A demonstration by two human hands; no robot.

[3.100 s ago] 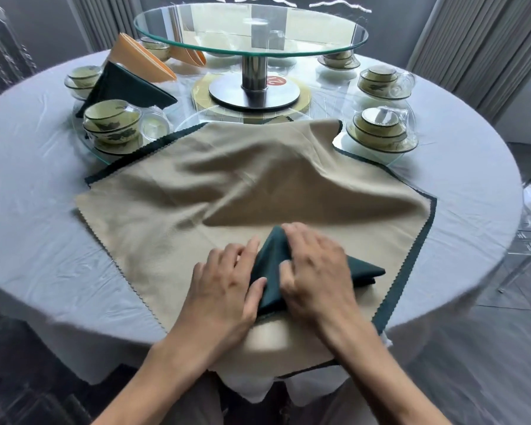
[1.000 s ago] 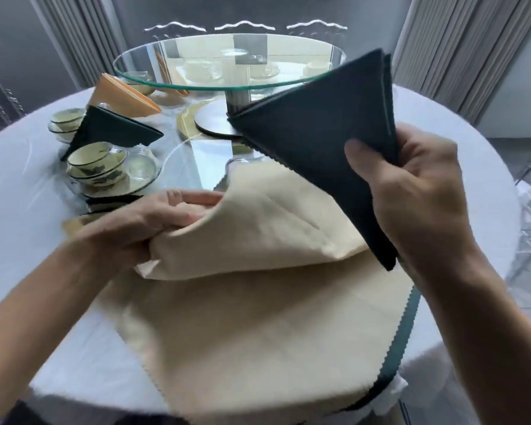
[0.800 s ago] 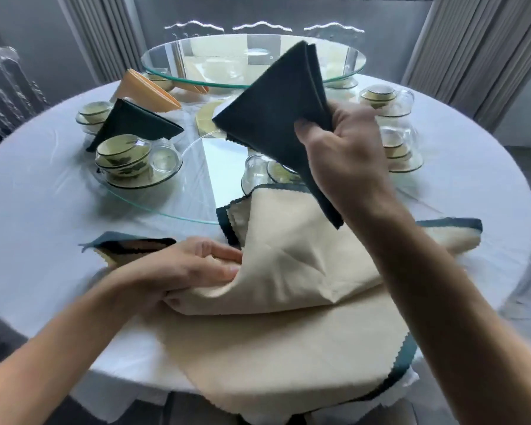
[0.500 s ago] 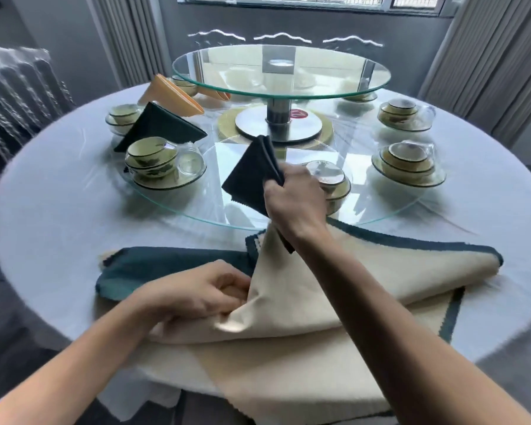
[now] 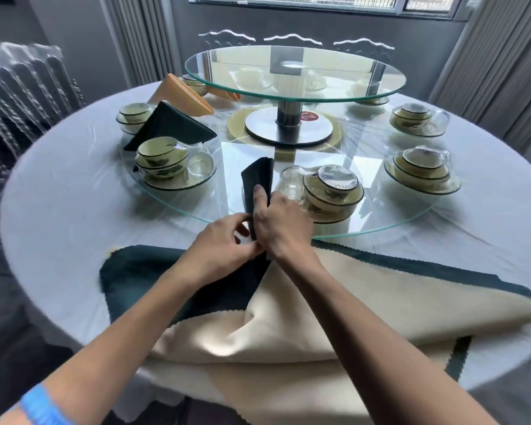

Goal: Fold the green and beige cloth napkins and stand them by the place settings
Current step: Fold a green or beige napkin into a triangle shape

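Note:
A folded dark green napkin point(image 5: 258, 182) stands upright on the lower glass turntable point(image 5: 390, 222), just left of the near place setting point(image 5: 333, 191). My right hand point(image 5: 281, 223) grips its lower part, thumb pressed up its front. My left hand point(image 5: 224, 245) pinches the napkin's bottom edge beside the right hand. Below my arms a loose beige cloth point(image 5: 334, 305) lies rumpled on a flat green cloth point(image 5: 172, 286) at the table's near edge.
Another green napkin point(image 5: 178, 127) and an orange napkin point(image 5: 181, 93) stand by settings at the far left. More stacked bowls sit at the right point(image 5: 423, 171). A raised glass lazy Susan point(image 5: 295, 72) on a steel post fills the centre. A wrapped chair point(image 5: 22, 84) stands left.
My right hand has lowered the folded green napkin onto the glass turntable beside the near setting. My left hand has let go of the beige cloth and come up to the napkin's base.

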